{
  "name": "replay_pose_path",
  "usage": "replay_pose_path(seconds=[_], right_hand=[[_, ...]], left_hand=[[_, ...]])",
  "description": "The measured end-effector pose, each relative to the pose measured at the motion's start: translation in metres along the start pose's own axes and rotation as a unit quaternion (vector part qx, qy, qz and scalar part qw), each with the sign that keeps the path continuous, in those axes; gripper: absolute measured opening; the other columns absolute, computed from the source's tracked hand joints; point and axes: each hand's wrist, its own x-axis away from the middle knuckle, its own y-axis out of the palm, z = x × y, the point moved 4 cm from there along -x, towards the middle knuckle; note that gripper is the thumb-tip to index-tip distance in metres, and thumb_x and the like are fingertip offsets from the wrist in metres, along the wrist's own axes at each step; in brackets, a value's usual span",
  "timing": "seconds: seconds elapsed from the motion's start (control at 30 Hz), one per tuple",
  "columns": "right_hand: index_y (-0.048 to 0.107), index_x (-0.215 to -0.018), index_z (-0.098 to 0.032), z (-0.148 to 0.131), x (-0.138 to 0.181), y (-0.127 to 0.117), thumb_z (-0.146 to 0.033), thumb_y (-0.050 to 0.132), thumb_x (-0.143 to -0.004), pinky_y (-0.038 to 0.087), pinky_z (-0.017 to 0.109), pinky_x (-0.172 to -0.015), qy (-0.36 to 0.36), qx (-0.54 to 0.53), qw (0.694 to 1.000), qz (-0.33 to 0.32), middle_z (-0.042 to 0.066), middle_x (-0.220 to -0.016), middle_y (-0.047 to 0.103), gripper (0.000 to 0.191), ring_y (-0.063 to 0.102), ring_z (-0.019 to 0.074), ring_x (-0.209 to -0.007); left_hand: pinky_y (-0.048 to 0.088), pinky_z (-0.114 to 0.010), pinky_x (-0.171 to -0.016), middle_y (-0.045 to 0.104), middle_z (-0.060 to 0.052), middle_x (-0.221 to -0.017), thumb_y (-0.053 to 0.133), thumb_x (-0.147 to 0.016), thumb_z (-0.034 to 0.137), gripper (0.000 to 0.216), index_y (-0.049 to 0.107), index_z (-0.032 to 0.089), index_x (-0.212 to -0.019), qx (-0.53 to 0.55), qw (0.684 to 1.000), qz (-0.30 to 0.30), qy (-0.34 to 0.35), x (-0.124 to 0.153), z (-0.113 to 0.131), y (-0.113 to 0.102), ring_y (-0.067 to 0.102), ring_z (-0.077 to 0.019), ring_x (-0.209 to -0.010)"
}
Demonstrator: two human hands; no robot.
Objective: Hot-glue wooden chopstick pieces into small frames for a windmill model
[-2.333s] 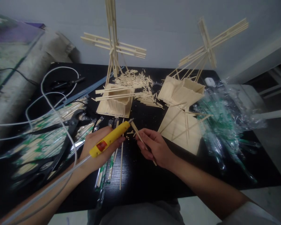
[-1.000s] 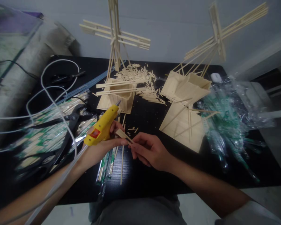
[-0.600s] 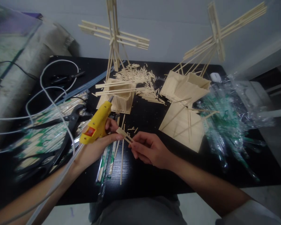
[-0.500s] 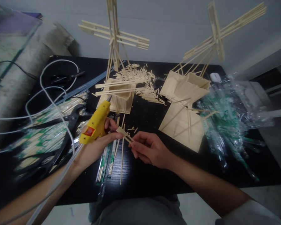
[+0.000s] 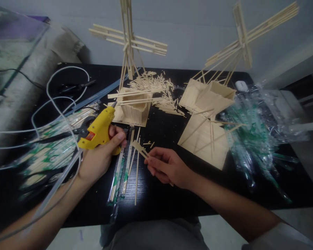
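The left hand grips the yellow glue gun, nozzle angled forward, thumb extended. The right hand, forearm angled inward, pinches the wooden sticks between thumb and fingers; their free end projects toward the left hand.

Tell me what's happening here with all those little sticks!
A person at a black table has both hands busy. The left hand grips a yellow glue gun, its nozzle pointing away from the person. The right hand holds a small flat stick piece, apart from the nozzle. Farther back are a left stick model and a right stick model, both with cross-shaped tops. A pile of short sticks lies between them.
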Motion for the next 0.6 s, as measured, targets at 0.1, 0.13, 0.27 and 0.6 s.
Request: replay_pose_path(seconds=[0.1,0.13,0.27,0.6], right_hand=[[0.069,-0.094,-0.017,0.0000,0.0001,-0.0017,-0.052,0.088,-0.093,0.022,0.016,-0.032,0.007,-0.015,1.000,0.001,-0.007,-0.068,0.065,0.040,0.035,0.0018,-0.037],[0.070,-0.094,-0.017,0.0000,0.0001,-0.0021,-0.051,0.088,-0.094,0.023,0.016,-0.032,0.009,-0.020,1.000,0.000,-0.007,-0.068,0.065,0.038,0.035,0.0018,-0.037],[0.071,-0.093,-0.017,0.0002,-0.0002,-0.0033,-0.048,0.088,-0.094,0.024,0.016,-0.032,0.013,-0.036,0.999,-0.003,-0.007,-0.068,0.064,0.035,0.033,0.0016,-0.037],[0.070,-0.094,-0.017,0.0025,-0.0023,-0.0052,-0.046,0.088,-0.094,0.019,0.016,-0.031,0.040,-0.073,0.996,-0.029,-0.009,-0.067,0.061,0.034,0.026,0.0013,-0.037]], left_hand=[[0.055,-0.032,-0.079,0.065,0.003,-0.089,0.078,-0.093,0.031,0.037,0.041,0.026,-0.088,0.010,1.000,-0.012,-0.006,0.0013,0.0009,0.0014,0.058,-0.0140,-0.075],[0.054,-0.032,-0.079,0.065,0.003,-0.088,0.079,-0.092,0.030,0.038,0.042,0.025,-0.086,0.010,1.000,-0.016,-0.007,0.0018,0.0013,0.0018,0.057,-0.0139,-0.075],[0.053,-0.032,-0.081,0.066,0.004,-0.085,0.080,-0.093,0.027,0.036,0.044,0.024,-0.084,0.009,0.999,-0.024,-0.023,0.0040,0.0004,0.0014,0.057,-0.0135,-0.076],[0.057,-0.031,-0.078,0.065,0.004,-0.085,0.084,-0.086,0.024,0.035,0.048,0.025,-0.085,0.002,0.999,-0.034,-0.022,0.0044,-0.0001,0.0021,0.060,-0.0141,-0.077]])
